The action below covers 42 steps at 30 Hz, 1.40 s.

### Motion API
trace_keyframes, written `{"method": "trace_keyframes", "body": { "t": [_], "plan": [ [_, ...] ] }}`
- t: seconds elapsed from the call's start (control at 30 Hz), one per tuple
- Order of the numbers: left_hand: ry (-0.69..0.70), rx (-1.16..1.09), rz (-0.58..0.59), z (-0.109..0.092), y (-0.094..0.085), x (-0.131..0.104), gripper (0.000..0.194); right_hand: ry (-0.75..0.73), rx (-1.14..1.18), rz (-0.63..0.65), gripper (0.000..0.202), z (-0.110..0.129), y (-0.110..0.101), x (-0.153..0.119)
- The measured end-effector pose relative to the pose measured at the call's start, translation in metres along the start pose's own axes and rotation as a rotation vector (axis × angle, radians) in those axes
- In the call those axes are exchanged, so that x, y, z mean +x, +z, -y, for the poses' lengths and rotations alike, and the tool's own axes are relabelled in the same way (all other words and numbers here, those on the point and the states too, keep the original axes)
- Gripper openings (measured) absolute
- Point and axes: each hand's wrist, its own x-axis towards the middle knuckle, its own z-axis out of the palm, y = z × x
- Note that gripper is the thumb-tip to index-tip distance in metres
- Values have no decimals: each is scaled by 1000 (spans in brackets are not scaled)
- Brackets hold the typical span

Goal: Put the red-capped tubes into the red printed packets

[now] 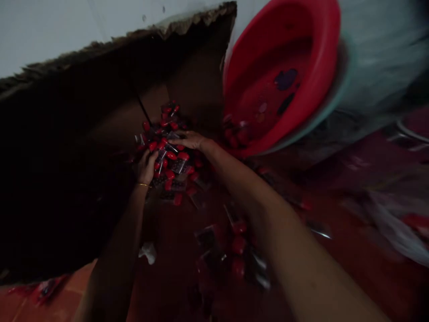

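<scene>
From my remote station I record two bare hands at work on a pile of small red-and-clear plastic packets (171,156), located just off centre toward 9 o'clock. The right hand (190,140) enters from 5 o'clock; its fingers are extended and parted, lying across the top of the pile. The left hand (146,166), wearing a thin yellow bracelet (144,184) at the wrist, comes up from 7 o'clock and is curved against the pile's 9 o'clock edge; its fingertips are partly lost in shadow, and I cannot tell whether it grips a packet.

A large cardboard box (130,112) with a ragged edge opens from 8 round to 12 o'clock. I cannot tell whether the whole pile lies inside it. At 1 o'clock stands a tilted red basin (326,58), with similar packets near its low rim; a pale teal basin (346,67) shows just behind it. Further packets, blurred, are scattered toward 6 o'clock. I note a crumpled white scrap (148,253) between 7 and 8 o'clock.
</scene>
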Motion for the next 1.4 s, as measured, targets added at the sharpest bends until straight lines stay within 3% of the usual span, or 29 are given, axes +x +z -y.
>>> {"method": "trace_keyframes", "body": {
  "t": [0.2, 0.4, 0.7, 0.77, 0.87, 0.93, 1.0, 1.13, 1.27, 1.4],
  "plan": [
    [47, -8, 109, -38, -6, -56, 49, -176, 37, -33, 64, -34, -4, -86],
    [344, 120, 191, -62, -10, -108, 53, -144, -180, -122, 71, -51, 3, -176],
    [519, 97, 387, -90, -7, -168, 55, -86, -441, -112, 68, -58, 12, -288],
    [545, 95, 382, -96, -13, -181, 58, -86, -480, -121, 71, -54, 18, -309],
    [603, 90, 277, -100, -36, -210, 63, -55, -514, -188, 75, -38, 33, -346],
    [640, 81, 231, -96, -56, -237, 58, -32, -499, -250, 66, -20, 48, -372],
    [668, 91, 282, -86, -74, -268, 48, -42, -453, -280, 53, 2, 69, -397],
    [674, 161, 417, -53, -81, -321, 41, -74, -367, -235, 43, 40, 116, -424],
    [623, 176, 406, -25, -76, -344, 39, -80, -384, -207, 42, 60, 154, -420],
    [558, 191, 325, -11, -83, -349, 34, -135, -407, -233, 37, 65, 171, -411]
  ]
}}
